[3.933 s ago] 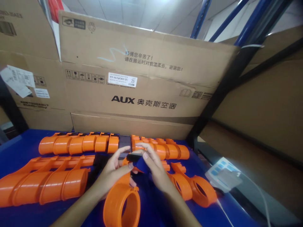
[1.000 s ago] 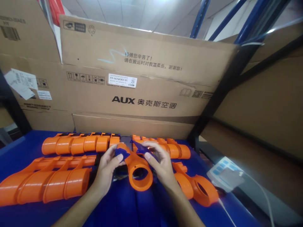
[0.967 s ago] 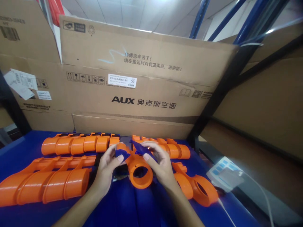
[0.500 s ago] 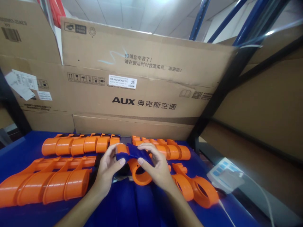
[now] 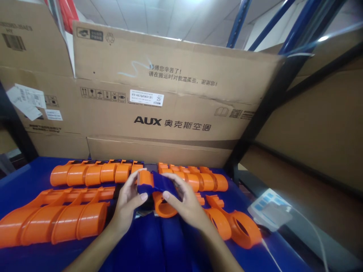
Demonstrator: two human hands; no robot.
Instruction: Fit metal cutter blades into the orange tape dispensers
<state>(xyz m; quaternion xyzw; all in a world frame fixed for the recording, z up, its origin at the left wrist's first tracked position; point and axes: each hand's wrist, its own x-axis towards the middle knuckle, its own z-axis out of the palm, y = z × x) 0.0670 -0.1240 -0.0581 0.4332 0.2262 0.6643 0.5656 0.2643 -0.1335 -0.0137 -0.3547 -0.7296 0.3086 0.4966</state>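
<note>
An orange ringed part (image 5: 146,178) sits between 2 bare hands, its ring (image 5: 166,213) just below the grip. The left hand (image 5: 127,200) is clamped on its upper end; the right hand (image 5: 185,199) pinches a blue piece (image 5: 166,184) against it. Whether the 2 are joined, I cannot tell. Left of the grip, 6 farther orange parts (image 5: 93,175) bear dark pieces (image 5: 78,162); the 4 nearer parts (image 5: 66,223) show none, apparently awaiting theirs.
</note>
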